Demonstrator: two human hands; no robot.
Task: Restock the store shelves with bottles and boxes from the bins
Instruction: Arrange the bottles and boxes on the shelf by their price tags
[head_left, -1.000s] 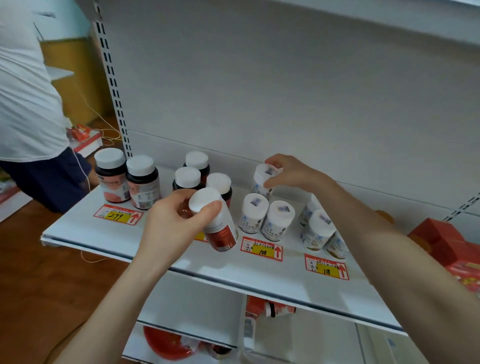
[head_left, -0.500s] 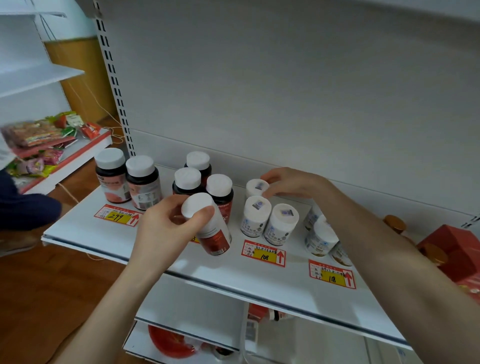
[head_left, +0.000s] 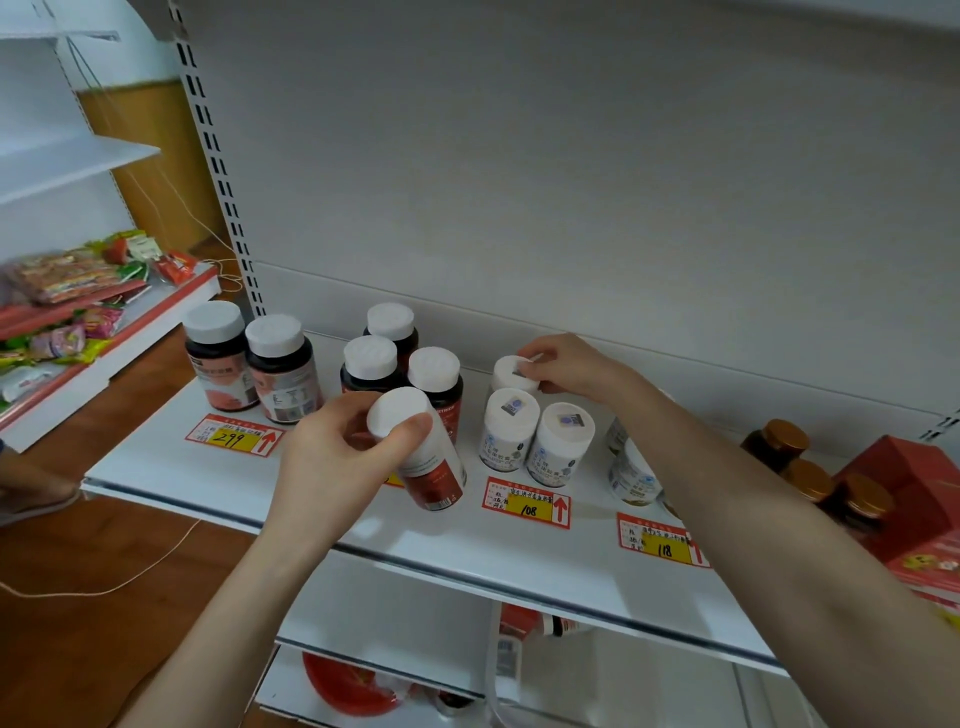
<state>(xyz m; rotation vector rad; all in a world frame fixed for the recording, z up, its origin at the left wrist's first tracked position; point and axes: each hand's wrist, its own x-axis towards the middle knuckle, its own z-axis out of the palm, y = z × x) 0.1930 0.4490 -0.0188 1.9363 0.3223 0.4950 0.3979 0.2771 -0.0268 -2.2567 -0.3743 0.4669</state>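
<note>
right hand (head_left: 569, 370) lowered white bottle (head_left: 514, 375) onto shelf, bystander gone

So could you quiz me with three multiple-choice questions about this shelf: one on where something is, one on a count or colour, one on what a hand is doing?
1. Where is the 299 tag?
A. in front of the two big dark bottles on the left
B. under the red box
C. on the back wall

2. What colour are the caps on the brown jars beside the red box?
A. white
B. golden brown
C. blue

3. What is the left hand doing?
A. resting flat on the shelf
B. pointing at a tag
C. holding a tilted red-label bottle

Answers: 1 A, the tag lies on the shelf before the two big bottles. 2 B, their lids look golden brown. 3 C, its fingers wrap the leaning bottle.
</note>
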